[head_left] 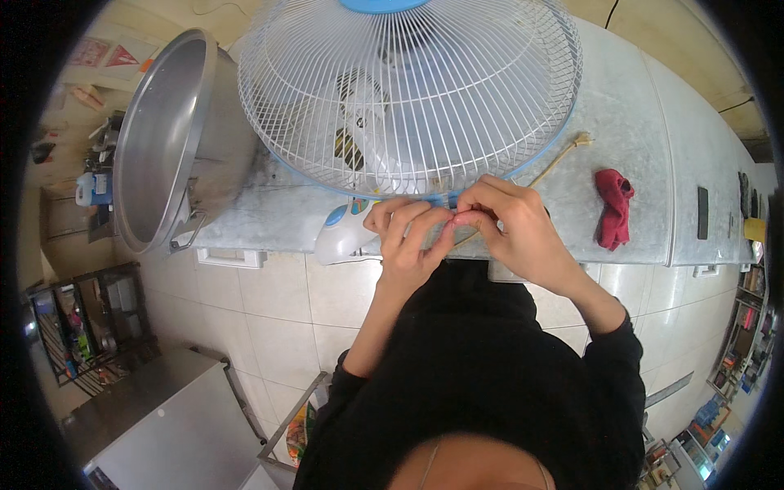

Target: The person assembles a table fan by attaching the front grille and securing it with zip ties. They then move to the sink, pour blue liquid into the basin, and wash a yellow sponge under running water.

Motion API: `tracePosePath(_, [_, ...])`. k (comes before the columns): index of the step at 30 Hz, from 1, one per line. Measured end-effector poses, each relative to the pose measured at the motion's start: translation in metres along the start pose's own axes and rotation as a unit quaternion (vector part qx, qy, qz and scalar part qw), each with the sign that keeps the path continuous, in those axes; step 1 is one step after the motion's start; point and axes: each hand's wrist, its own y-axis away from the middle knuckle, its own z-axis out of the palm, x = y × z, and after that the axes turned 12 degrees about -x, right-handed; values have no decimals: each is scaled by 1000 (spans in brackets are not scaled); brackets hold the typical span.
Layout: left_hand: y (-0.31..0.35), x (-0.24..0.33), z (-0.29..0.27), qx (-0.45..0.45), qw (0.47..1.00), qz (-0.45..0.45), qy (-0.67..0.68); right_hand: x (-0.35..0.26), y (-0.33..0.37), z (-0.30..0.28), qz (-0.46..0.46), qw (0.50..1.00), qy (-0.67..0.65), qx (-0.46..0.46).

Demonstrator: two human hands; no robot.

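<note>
An electric fan's round wire grille (433, 106), white with a blue rim, stands tilted on the grey table before me. Behind the wires, the fan's white inner parts show. My left hand (412, 237) and my right hand (518, 233) meet at the lower edge of the rim, beside a small blue piece (441, 198). Thumbs and fingertips of both hands are pinched close together, and whatever lies between them is hidden. Left of my left hand sits the fan's white base (339, 237) with a blue oval. A crumpled dark red cloth (613, 209) lies to the right.
A large steel pot (224, 135) lies on its side at the table's left. A pale cord with a plug (581, 140) runs across the grey tabletop (645, 155). Beyond the cloth is a small black bar (702, 213). A metal-topped cabinet (175, 425) stands at lower left.
</note>
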Motion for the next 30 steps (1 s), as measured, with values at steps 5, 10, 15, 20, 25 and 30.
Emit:
tracePosePath(5, [1, 2, 6, 28, 1000, -1, 9, -1, 0, 8, -17, 1000, 22, 1])
tracePosePath(10, [4, 6, 12, 58, 995, -63, -41, 4, 3, 22, -17, 997, -29, 64])
tracePosePath(15, [10, 13, 17, 63, 985, -153, 50, 8, 3, 32, -11, 993, 18, 112])
tracePosePath(20, [10, 20, 25, 93, 937, -196, 275, 4, 4, 31, 19, 994, -1, 111])
tracePosePath(25, [8, 20, 28, 146, 951, -152, 228, -1, 3, 26, -1, 998, -7, 69])
tracePosePath(30, [15, 13, 24, 127, 976, -92, 151, -2, 3, 34, -37, 992, 94, 80])
